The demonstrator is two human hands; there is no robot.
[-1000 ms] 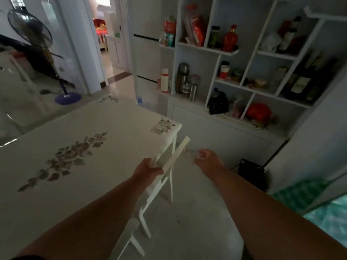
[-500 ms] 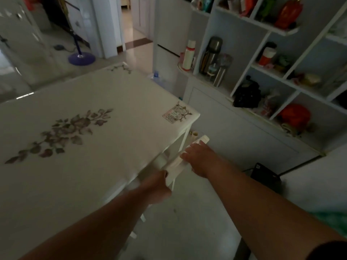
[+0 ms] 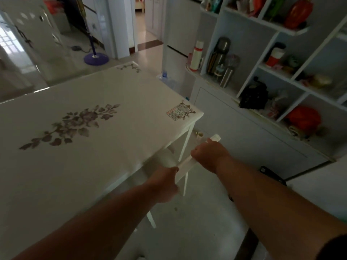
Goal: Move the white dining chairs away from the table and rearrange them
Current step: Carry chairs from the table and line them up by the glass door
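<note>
A white dining chair [image 3: 185,167] stands tucked against the right side of the white table [image 3: 105,136], which has a flower print on its top. Only the chair's top rail and parts of its legs show; its seat is hidden under the table. My left hand [image 3: 165,182] grips the near end of the top rail. My right hand [image 3: 208,153] grips the far end of the same rail. Another white chair [image 3: 37,34] with cut-out holes in its back stands beyond the table at the far left.
A white shelf unit [image 3: 262,102] with flasks, bottles and bags runs along the right wall, leaving a narrow strip of floor beside the table. A dark object [image 3: 272,175] lies on the floor by it. A fan's purple base [image 3: 96,58] stands near the doorway.
My right hand has come onto the chair's top rail and closed on it. The left hand has kept its grip, and the view has tilted down and nearer the table.
</note>
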